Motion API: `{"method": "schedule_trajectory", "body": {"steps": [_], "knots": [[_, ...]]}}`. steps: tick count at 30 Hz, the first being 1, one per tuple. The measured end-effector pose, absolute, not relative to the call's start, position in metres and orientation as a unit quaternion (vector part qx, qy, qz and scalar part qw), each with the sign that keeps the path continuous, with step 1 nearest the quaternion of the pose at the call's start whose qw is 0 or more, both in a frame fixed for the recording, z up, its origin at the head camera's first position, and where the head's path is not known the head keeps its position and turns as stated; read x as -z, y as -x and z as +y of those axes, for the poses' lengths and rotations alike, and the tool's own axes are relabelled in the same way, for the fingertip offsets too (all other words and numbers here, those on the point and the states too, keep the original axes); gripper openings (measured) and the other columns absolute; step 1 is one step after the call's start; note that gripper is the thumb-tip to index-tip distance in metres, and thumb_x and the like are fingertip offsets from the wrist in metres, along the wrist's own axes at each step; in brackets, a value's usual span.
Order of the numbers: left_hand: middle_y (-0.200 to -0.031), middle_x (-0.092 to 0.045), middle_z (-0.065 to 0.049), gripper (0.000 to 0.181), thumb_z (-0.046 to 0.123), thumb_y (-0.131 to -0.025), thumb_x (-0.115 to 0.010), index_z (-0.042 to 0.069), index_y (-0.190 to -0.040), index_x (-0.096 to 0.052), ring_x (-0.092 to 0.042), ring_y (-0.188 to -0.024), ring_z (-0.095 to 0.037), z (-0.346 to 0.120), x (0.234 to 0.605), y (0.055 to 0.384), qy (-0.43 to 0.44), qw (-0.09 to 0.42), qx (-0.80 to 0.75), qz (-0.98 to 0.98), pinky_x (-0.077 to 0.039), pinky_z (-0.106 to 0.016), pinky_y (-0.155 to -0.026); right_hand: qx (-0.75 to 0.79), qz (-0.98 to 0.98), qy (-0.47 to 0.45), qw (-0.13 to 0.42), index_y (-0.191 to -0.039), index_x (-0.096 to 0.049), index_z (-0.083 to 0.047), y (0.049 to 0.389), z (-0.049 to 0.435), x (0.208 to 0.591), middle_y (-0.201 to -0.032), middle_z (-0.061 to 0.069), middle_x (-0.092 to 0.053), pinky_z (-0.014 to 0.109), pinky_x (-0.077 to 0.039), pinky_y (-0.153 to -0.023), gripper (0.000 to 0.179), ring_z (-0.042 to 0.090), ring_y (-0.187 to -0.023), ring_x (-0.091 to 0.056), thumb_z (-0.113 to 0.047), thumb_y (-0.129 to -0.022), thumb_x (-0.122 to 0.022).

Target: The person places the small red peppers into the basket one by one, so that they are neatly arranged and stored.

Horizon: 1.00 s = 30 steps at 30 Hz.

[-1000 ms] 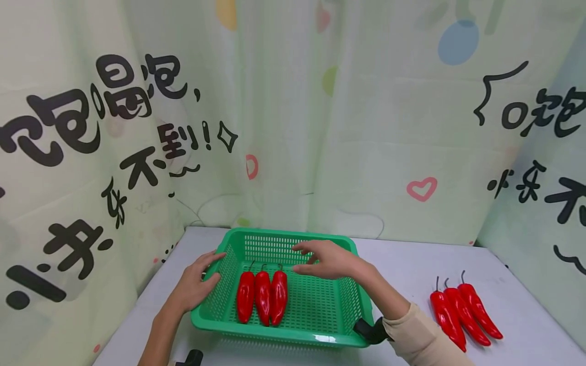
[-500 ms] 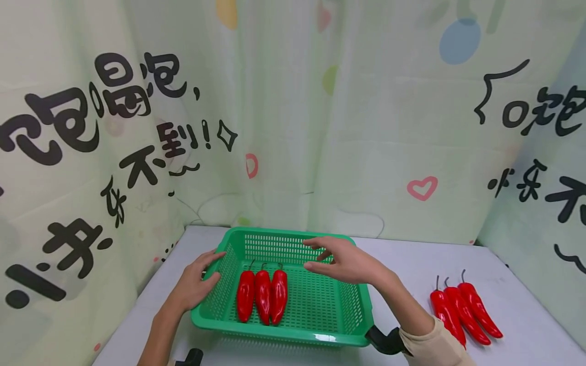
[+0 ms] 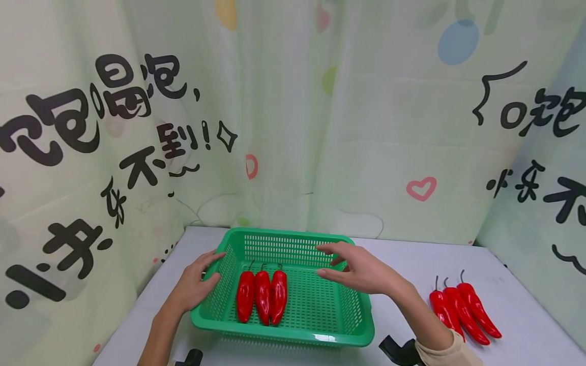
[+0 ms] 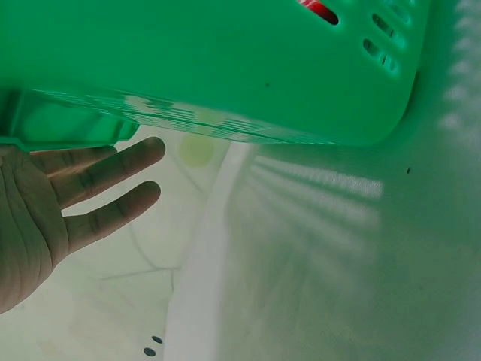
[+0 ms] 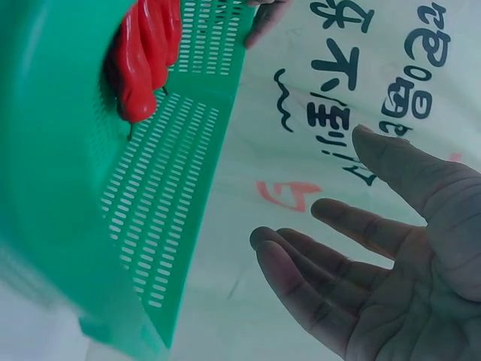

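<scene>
A green plastic basket (image 3: 316, 305) with slotted walls stands on the table; three red chili peppers (image 3: 263, 297) lie side by side in its left part. My left hand (image 3: 197, 284) rests at the basket's left rim, thumb and forefinger over the edge. In the left wrist view, the other fingers (image 4: 113, 214) extend almost straight outside the basket, beside its wall. My right hand (image 3: 359, 268) hovers above the basket's right side, fingers loosely bent and apart, holding nothing. From the right wrist, the same hand (image 5: 376, 263) shows a bare palm.
Three more red chili peppers (image 3: 464, 310) lie on the white table (image 3: 403, 259) to the right of the basket. A pale printed curtain (image 3: 293, 127) surrounds the table at the back and sides.
My right hand has drawn rightward, from near the peppers in the basket toward the basket's right side. The left hand, the basket and the peppers have stayed in place.
</scene>
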<state>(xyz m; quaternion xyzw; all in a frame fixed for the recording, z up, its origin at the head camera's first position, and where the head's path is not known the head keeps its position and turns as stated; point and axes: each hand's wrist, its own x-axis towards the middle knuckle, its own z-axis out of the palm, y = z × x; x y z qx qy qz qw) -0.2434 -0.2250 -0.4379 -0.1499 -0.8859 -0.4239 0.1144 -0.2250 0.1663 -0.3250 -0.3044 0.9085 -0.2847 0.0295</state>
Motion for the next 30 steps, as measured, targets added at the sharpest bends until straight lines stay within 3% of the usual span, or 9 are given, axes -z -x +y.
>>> {"method": "schedule_trajectory", "body": {"steps": [5,17,30], "knots": [[-0.151,-0.046,-0.029,0.047,0.002,-0.095,-0.057,-0.001,-0.142,-0.058,-0.062,-0.117,-0.039,-0.225,0.438,0.243,0.148,0.111,0.426,-0.886,-0.055,-0.048,-0.088,0.285,0.912,0.295,0.025,-0.146,-0.054,-0.006,0.221,0.175,0.328,-0.141,0.014,-0.06,0.038,-0.059,-0.085,0.062,0.027,-0.111,-0.067,-0.041,-0.097,-0.068],[-0.151,-0.046,-0.029,0.047,0.001,-0.095,-0.058,-0.001,-0.141,-0.058,-0.061,-0.119,-0.041,-0.225,0.439,0.244,0.148,0.114,0.425,-0.886,-0.055,-0.049,-0.089,0.286,0.926,0.247,0.016,-0.146,-0.055,-0.007,0.207,0.196,0.336,-0.136,0.014,-0.061,0.027,-0.057,-0.076,0.065,0.03,-0.109,-0.066,-0.04,-0.093,-0.073],[-0.151,-0.047,-0.03,0.047,0.002,-0.095,-0.057,-0.001,-0.141,-0.058,-0.061,-0.119,-0.041,-0.225,0.438,0.243,0.148,0.118,0.419,-0.888,-0.054,-0.05,-0.09,0.305,0.925,0.228,0.013,-0.144,-0.055,-0.005,0.203,0.216,0.347,-0.14,0.02,-0.058,0.031,-0.06,-0.077,0.064,0.032,-0.109,-0.067,-0.038,-0.093,-0.073]]}}
